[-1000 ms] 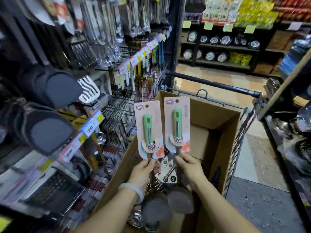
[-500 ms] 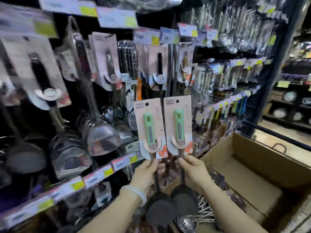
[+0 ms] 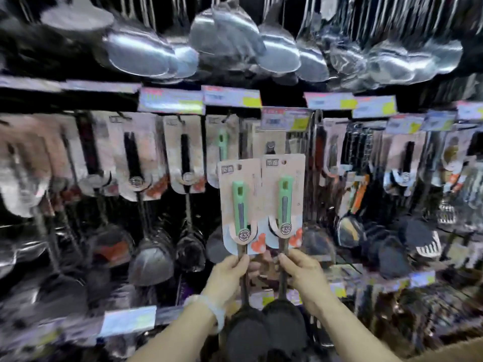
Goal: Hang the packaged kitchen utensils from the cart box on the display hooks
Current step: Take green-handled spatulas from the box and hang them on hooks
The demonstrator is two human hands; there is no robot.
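I hold two packaged green-handled spoons upright, side by side, in front of the display wall. My left hand (image 3: 231, 270) grips the shaft of the left spoon (image 3: 240, 205) just under its pink backing card. My right hand (image 3: 300, 270) grips the shaft of the right spoon (image 3: 284, 197) the same way. Both dark spoon heads hang below my wrists. Behind the cards, a matching green-handled spoon (image 3: 223, 145) hangs on a display hook (image 3: 230, 116) among black-handled ones. A corner of the cart box (image 3: 449, 351) shows at the bottom right.
Rows of carded ladles and spoons hang across the wall, left (image 3: 133, 163) and right (image 3: 405, 163). Shiny steel ladles (image 3: 230, 32) hang in the row above. Price tags (image 3: 232, 95) line the rails. The picture is blurred at the edges.
My view has swung from the cart box to face the display wall squarely. Both hands have lifted the two spoons higher, up to the row of hanging carded spoons.
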